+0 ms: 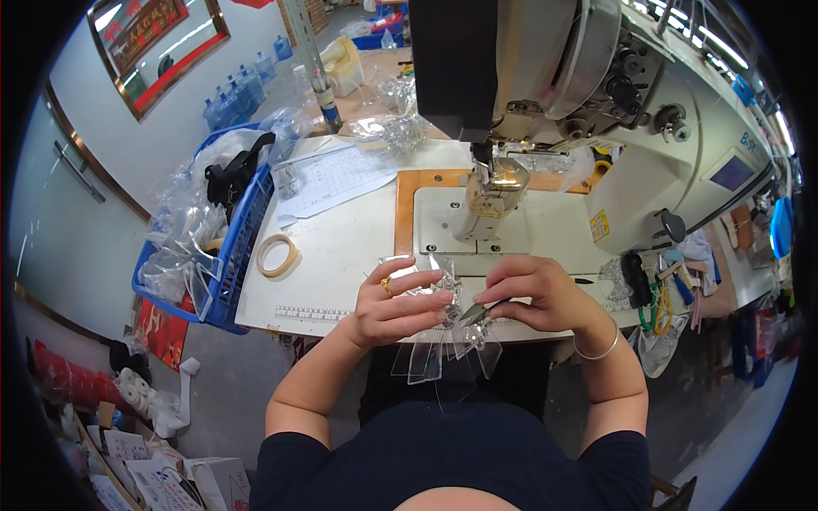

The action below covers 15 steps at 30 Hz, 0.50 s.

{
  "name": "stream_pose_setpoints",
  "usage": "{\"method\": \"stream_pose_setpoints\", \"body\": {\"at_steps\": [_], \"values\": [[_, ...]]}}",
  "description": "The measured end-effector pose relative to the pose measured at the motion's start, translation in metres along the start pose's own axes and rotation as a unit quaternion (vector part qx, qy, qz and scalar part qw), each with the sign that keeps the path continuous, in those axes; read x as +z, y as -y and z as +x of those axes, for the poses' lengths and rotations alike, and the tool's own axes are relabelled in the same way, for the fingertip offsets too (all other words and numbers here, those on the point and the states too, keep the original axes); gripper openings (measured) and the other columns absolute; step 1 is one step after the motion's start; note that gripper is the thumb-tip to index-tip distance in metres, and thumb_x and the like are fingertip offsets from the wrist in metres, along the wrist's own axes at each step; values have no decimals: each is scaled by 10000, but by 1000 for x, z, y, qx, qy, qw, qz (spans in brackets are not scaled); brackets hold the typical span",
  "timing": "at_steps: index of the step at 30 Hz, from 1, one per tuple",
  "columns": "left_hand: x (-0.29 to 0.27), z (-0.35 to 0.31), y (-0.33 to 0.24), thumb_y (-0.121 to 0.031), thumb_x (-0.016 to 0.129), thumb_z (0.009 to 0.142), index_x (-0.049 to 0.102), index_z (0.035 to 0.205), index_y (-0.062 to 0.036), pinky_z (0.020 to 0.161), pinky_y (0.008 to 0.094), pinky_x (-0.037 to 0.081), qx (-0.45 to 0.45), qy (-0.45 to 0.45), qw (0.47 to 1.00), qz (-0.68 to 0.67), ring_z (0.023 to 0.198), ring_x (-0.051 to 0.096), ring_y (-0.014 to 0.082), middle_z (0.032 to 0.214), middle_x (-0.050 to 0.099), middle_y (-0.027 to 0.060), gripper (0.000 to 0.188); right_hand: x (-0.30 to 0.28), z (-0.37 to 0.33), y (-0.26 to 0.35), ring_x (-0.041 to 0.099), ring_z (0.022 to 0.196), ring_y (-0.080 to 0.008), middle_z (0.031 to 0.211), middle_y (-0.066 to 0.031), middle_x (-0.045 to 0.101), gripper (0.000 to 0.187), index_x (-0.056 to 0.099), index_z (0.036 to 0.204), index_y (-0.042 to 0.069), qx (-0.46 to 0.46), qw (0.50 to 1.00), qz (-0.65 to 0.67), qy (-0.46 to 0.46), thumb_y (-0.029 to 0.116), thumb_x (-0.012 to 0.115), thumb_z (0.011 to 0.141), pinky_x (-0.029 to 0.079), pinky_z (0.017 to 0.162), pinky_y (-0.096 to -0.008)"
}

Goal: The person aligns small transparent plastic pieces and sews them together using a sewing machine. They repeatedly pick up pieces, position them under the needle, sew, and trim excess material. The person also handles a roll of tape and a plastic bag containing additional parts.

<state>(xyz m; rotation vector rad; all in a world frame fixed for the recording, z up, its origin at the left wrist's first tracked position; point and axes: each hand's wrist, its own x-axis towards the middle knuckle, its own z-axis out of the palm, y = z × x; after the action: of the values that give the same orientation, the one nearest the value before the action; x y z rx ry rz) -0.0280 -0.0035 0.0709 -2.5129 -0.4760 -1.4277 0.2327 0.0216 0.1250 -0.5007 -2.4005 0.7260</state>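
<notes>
My left hand [396, 307], with a ring on one finger, is closed on a bunch of clear plastic strips [423, 362] with shiny, glittering parts. The strips hang over the front edge of the sewing machine table [341, 255]. In my right hand [541, 294] is a small pair of thread snips [474, 315], pinched between thumb and fingers. Its dark metal blades point toward the glittering parts, close to my left fingertips. Whether the blades touch the plastic I cannot tell. Just beyond my hands stands the post of the sewing machine [490, 204].
A roll of tape [277, 255] and printed sheets [341, 183] lie on the table's left side. Beside it stands a blue basket [243, 247] full of plastic and a black item. Tools, including a black-handled one [635, 277], lie at the right. Cardboard boxes [217, 481] sit lower left.
</notes>
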Motion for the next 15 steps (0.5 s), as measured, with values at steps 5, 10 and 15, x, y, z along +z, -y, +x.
{"method": "stream_pose_setpoints", "body": {"at_steps": [5,10,15], "values": [[3,-3,-2,-164,741,736,634,873,-176,960,411,426,-9,6,1000,0,1004,642,216,1027,678,-35,174,0,-3,-8,613,773,-232,882,-42,617,205,692,923,123,6,1000,4,-4,139,739,724,492,660,-320],[1,2,0,-168,739,739,621,888,-189,957,403,428,14,21,999,23,1007,640,210,1034,678,-45,191,-5,-9,7,610,751,-206,857,-12,598,211,690,920,141,14,990,-135,-44,147,736,714,487,633,-313],[1,4,2,-160,733,743,620,892,-188,955,404,428,21,30,999,38,1008,638,206,1034,679,-45,189,-1,-9,7,604,739,-202,846,-7,591,218,686,923,137,6,992,-122,-43,152,741,712,486,630,-309]]}}
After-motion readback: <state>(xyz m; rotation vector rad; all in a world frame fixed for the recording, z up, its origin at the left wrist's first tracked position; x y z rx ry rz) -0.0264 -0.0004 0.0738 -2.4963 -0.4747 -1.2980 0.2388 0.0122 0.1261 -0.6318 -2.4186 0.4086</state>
